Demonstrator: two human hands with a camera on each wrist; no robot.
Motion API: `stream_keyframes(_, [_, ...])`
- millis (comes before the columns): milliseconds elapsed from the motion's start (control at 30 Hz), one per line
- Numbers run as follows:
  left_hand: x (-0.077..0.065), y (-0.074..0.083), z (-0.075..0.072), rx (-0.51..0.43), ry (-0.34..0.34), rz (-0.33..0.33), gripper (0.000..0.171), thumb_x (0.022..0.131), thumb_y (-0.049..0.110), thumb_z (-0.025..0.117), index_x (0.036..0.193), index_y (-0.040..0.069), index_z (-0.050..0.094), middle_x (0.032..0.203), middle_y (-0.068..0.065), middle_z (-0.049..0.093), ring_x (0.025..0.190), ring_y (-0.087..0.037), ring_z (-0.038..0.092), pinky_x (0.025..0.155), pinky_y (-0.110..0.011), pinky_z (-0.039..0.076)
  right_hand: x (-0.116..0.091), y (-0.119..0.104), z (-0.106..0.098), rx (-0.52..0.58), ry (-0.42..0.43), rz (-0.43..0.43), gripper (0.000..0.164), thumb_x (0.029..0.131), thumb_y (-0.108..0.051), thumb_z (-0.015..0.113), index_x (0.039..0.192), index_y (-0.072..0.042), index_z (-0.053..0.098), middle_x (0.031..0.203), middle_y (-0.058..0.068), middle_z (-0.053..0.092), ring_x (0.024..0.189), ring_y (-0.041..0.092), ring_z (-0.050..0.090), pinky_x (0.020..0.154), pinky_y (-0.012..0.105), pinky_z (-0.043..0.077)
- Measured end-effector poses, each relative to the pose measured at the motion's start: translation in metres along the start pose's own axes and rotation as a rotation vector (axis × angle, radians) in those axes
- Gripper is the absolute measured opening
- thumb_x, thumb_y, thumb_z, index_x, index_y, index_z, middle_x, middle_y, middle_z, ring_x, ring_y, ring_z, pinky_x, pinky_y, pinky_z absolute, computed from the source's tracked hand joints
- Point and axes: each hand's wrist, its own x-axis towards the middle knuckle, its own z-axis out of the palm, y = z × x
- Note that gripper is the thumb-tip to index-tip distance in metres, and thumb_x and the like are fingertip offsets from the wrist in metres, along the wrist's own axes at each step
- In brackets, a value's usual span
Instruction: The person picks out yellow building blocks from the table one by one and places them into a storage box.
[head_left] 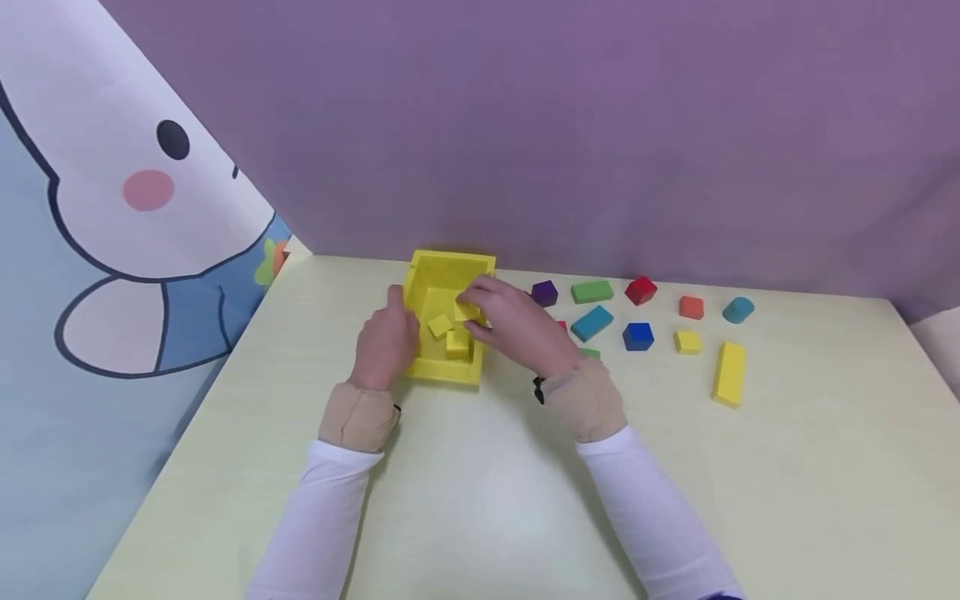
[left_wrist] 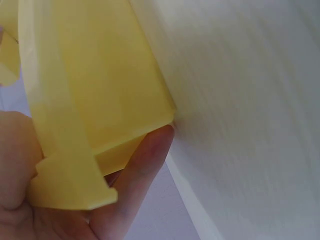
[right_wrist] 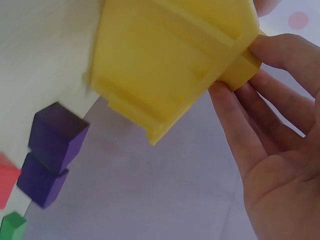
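A yellow open box (head_left: 442, 372) stands toward the back of the table. My left hand (head_left: 385, 342) grips its left wall, with the thumb and fingers on either side of the wall in the left wrist view. My right hand (head_left: 517, 321) reaches over the right wall and pinches a yellow block (right_wrist: 240, 72) between thumb and fingertips, at the level of the rim. Below it, a tilted yellow block (head_left: 440, 326) and a yellow cube (head_left: 457, 344) lie inside the box. Part of the right wall is hidden behind the right hand.
Right of the box lie a purple block (head_left: 544, 293), green block (head_left: 592, 291), light-blue block (head_left: 592, 323), red block (head_left: 641, 290), blue cube (head_left: 638, 337), orange block (head_left: 692, 307), blue cylinder (head_left: 738, 310), small yellow block (head_left: 687, 342) and long yellow block (head_left: 729, 375). A purple cloth (head_left: 570, 150) hangs behind.
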Motion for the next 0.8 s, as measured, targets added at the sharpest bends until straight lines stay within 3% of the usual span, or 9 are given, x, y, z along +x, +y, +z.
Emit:
stream_keyframes(533, [-0.001,0.003,0.001,0.009,0.019,0.009,0.04,0.093,0.018,0.036,0.128,0.001,0.029,0.066,-0.014,0.051,0.053,-0.027,0.051,0.044,-0.039,0.039,0.023,-0.004,0.017,-0.1,-0.081,0.037,0.033,0.08,-0.018,0.067,0.112,-0.008,0.063,0.103,0.003,0.055,0.094,0.015,0.05,0.087,0.022,0.042])
stream_keyframes(800, [0.001,0.007,0.004,0.019,0.033,0.016,0.039,0.092,0.018,0.037,0.128,0.002,0.03,0.066,-0.013,0.051,0.053,-0.027,0.051,0.044,-0.039,0.039,0.029,-0.006,0.021,-0.158,-0.116,0.112,0.03,0.079,-0.015,0.068,0.109,-0.008,0.064,0.099,0.003,0.056,0.091,0.016,0.051,0.086,0.024,0.043])
